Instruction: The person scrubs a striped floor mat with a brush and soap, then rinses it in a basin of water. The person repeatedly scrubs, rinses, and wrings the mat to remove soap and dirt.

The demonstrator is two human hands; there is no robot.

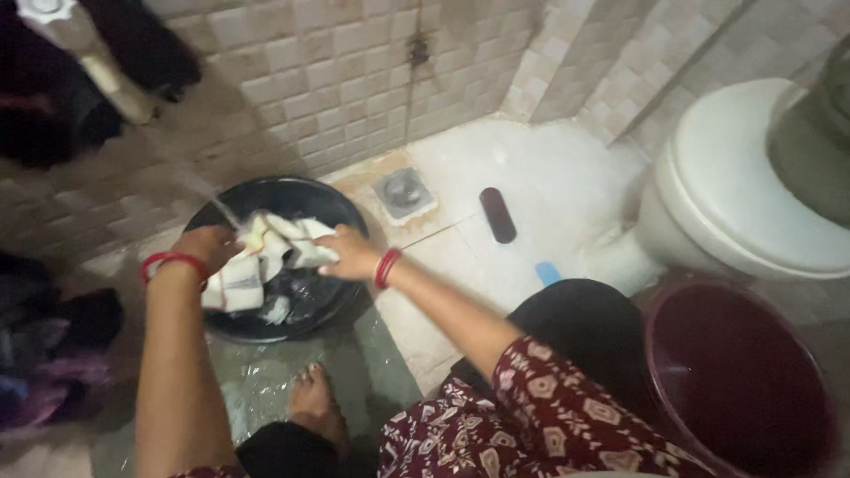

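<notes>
Left hand (208, 245): fingers clamped on one end of the pale wet cloth (257, 261), holding it under the thin water stream (212, 199).
Right hand (350, 254): fingers closed on the cloth's other end, keeping it bunched.
Cloth: held over the black basin (341, 208), so runoff falls inside.
Basin: on the wet tiled floor (531, 177), beside the floor drain (404, 192).
Nearby: white toilet (744, 195), maroon bucket (735, 372).

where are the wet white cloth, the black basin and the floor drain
wet white cloth (266, 252): head view, on the bunched middle held between both hands
black basin (305, 188): head view, on the far rim
floor drain (403, 192): head view, on the centre of the square metal grate
</notes>
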